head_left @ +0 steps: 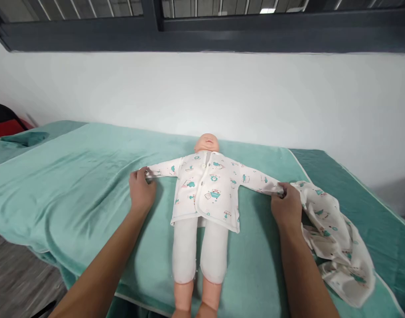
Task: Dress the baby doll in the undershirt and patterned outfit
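Note:
A baby doll [207,143] lies on its back, head toward the wall, legs toward me. It wears a white baby jacket [219,190] with green and red prints, its front panels overlapping. Both sleeves are stretched out sideways. My left hand [142,189] is closed on the cuff of the sleeve at the left. The cuff of the other sleeve is pinched in my right hand [287,205]. White padded legs [184,251] and bare lower legs show below the jacket hem. The doll's own hands are hidden.
Beside my right hand lies a crumpled printed white cloth [338,238]. A green blanket [73,176] covers the bed, with folds at the left. Behind it rises a white wall [156,88] below a dark window frame [255,37]. Something red and black [5,128] stands at the far left.

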{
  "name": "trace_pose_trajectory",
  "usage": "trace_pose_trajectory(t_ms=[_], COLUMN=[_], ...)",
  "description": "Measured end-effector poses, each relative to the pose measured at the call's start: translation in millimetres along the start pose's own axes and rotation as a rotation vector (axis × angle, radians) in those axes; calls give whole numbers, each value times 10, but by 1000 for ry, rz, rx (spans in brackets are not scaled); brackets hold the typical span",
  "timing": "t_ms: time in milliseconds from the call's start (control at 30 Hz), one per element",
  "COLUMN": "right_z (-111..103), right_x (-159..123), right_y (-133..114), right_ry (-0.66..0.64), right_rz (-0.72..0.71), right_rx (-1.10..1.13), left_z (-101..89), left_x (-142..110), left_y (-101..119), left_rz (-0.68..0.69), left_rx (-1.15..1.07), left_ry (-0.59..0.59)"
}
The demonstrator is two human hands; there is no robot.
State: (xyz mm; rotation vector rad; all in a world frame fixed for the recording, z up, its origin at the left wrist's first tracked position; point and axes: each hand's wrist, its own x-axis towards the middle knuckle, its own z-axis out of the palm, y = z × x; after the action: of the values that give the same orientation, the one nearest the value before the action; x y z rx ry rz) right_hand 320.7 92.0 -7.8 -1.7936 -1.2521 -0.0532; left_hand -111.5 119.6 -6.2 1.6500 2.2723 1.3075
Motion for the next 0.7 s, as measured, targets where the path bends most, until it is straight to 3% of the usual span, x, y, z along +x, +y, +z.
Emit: trace_pose_trajectory(t_ms=[133, 333, 567, 700], right_z=[-12, -27, -2, -35], right_x=[119, 370, 424, 394], right_y=[48, -49, -12, 10], right_ry=[-75, -134, 2, 86], right_rz=[12, 170, 281, 211], right_rx=[-55, 32, 167, 82], left_z=[-15, -37, -51, -41], left_x=[120, 148, 112, 79], left_y=[-102, -123, -297, -345], left_rz=[-42, -129, -242, -155], left_rx=[196, 213, 39, -15], left_ry=[-56, -146, -76, -29])
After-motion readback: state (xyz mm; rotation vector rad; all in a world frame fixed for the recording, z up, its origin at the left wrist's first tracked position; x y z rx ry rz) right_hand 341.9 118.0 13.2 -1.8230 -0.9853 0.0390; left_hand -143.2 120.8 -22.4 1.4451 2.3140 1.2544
